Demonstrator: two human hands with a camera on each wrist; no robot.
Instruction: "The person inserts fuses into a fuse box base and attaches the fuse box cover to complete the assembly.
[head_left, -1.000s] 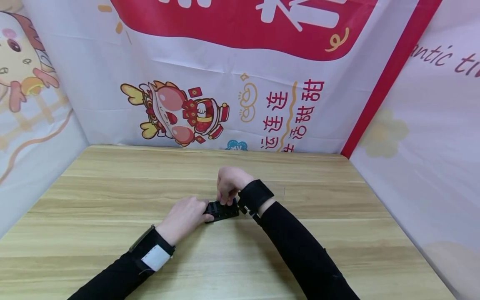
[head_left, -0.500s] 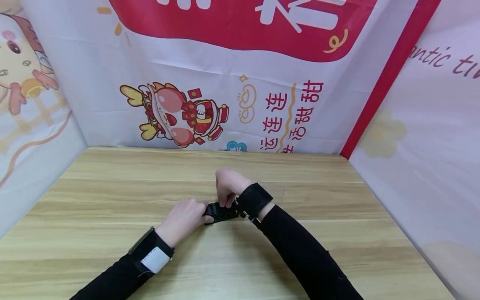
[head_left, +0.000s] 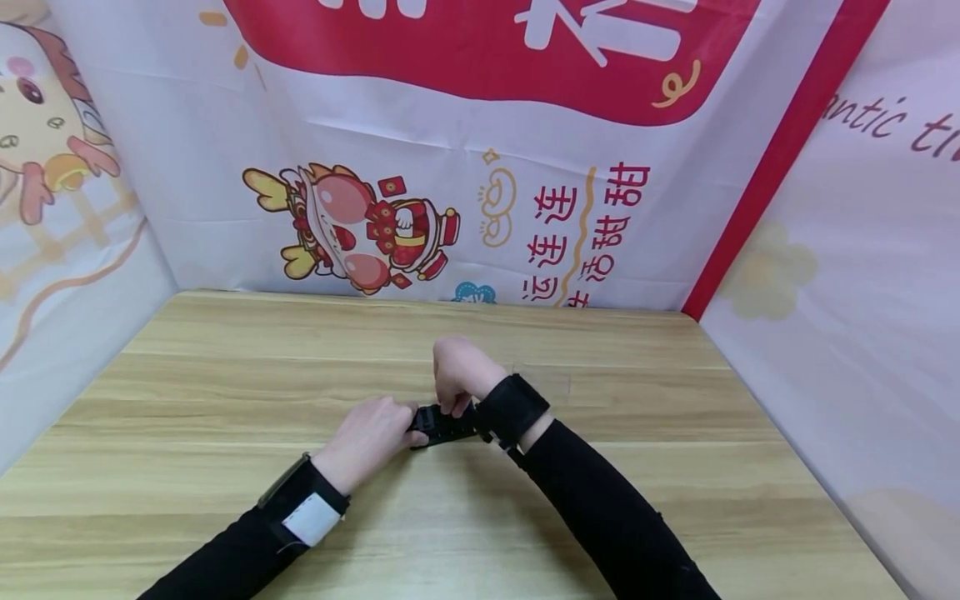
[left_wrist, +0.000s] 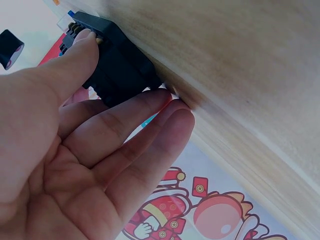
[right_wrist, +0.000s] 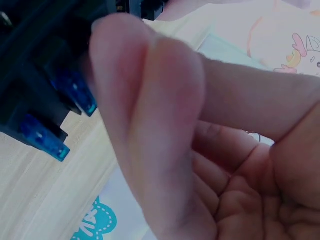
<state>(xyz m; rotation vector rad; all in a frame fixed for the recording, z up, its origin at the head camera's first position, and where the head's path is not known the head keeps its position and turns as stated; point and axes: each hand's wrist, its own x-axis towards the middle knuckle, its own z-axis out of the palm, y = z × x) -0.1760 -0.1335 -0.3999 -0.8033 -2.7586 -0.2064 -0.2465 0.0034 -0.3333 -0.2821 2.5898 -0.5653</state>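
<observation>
Spreading table [head_left: 427, 533]: far edge meets printed cloth [head_left: 480, 125] at 12 o'clock; wood stretches toward 3, 6 and 9.
Black device [head_left: 444, 428]: one, mid-table, two blue pieces [right_wrist: 45, 137] visible.
Left hand [head_left: 373, 437]: one, gripping the device's 9 o'clock end.
Right hand [head_left: 463, 372]: one, pinching at its 12 o'clock side.
Right wristband [head_left: 513, 409]: slightly nearer 6 o'clock than a second ago.

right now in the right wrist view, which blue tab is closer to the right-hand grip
The upper blue tab on the black device: it sits beside the right-hand grip; the lower blue tab is farther left.
</observation>
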